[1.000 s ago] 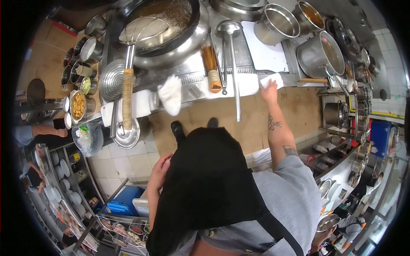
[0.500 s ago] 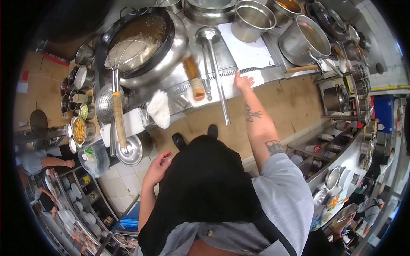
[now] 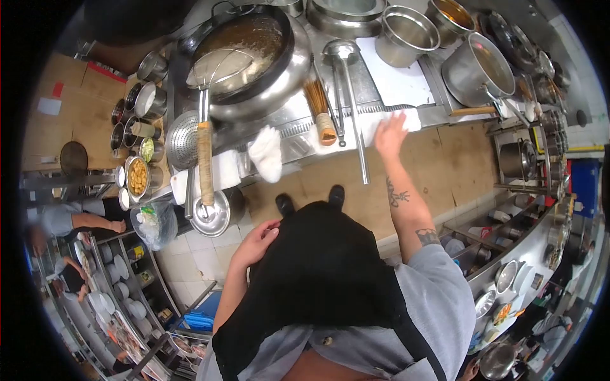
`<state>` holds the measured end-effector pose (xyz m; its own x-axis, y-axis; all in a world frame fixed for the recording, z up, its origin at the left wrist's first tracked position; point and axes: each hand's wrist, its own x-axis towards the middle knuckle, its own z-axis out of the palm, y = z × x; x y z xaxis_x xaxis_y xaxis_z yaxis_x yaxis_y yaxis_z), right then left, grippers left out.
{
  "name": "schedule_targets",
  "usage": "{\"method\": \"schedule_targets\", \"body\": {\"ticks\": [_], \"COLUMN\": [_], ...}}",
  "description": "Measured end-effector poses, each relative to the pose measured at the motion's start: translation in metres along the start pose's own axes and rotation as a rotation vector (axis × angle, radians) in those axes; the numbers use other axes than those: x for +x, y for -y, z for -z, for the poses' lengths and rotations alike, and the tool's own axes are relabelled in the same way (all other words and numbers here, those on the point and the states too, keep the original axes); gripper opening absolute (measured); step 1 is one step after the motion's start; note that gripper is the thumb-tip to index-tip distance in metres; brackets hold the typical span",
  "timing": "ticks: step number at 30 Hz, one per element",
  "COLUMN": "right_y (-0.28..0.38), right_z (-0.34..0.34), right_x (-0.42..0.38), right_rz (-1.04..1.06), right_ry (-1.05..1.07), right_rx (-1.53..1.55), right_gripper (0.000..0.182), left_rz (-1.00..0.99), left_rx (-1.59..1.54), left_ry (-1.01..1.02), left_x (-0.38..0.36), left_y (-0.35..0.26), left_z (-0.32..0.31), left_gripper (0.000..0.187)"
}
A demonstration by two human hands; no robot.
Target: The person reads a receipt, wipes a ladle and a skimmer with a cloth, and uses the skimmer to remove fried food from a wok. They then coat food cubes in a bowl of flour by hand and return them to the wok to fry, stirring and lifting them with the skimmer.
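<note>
The right hand (image 3: 389, 134) lies flat, fingers spread, pressed on the white cloth (image 3: 381, 122) that is laid along the front edge of the steel range (image 3: 406, 82). Nothing is clasped; the palm bears down on the fabric. The left hand (image 3: 257, 241) rests half-curled against the black apron (image 3: 318, 273) at the person's front and holds nothing.

Step in hand, by judgement: wiping the range edge with the cloth. The next move calls for sliding the flat palm along the ledge while keeping the cloth under it.

Obstructions: the long ladle (image 3: 349, 89) lies across the ledge just left of the hand, its handle overhanging the edge. Beside it stands the bamboo brush (image 3: 319, 111), then a bunched white rag (image 3: 267, 152). A sideways sweep could strike the ladle handle.

Further out: the wok (image 3: 254, 51) with a wire skimmer (image 3: 213, 70) resting in it, a perforated strainer (image 3: 184, 130), seasoning bowls (image 3: 136, 174) at left, and stockpots (image 3: 480, 70) at right.
</note>
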<state>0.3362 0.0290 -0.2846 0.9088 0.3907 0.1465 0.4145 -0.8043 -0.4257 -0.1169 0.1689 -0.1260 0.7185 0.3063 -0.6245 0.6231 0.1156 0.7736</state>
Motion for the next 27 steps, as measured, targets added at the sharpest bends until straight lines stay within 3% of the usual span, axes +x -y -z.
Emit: {"method": "schedule_targets", "body": {"ticks": [1, 4, 13, 18, 24, 27], "right_y": [-0.004, -0.012, -0.013, -0.004, 0.027, -0.016], "right_z": [-0.003, -0.008, 0.008, 0.021, 0.042, 0.022], "right_x": [-0.003, -0.009, 0.02, 0.006, 0.016, -0.008], "right_rz": [0.156, 0.084, 0.091, 0.161, 0.116, 0.07], "right_ry": [0.153, 0.417, 0.644, 0.642, 0.669, 0.113], "right_rx": [-0.103, -0.109, -0.303, -0.52, -0.566, -0.272], "right_gripper": [0.062, 0.063, 0.065, 0.065, 0.067, 0.063], "left_rz": [0.013, 0.031, 0.022, 0.033, -0.053, 0.002], "left_rx": [0.017, 0.07, -0.046, -0.07, -0.141, -0.13], "left_ry": [0.0, -0.011, -0.122, -0.144, -0.157, -0.102], "left_x": [0.0, 0.001, -0.017, -0.02, -0.019, -0.006], "left_y": [-0.003, -0.011, 0.014, 0.033, 0.033, 0.045], "left_z": [0.002, 0.007, 0.009, 0.008, 0.008, 0.011], "left_gripper": [0.044, 0.046, 0.046, 0.045, 0.046, 0.048]}}
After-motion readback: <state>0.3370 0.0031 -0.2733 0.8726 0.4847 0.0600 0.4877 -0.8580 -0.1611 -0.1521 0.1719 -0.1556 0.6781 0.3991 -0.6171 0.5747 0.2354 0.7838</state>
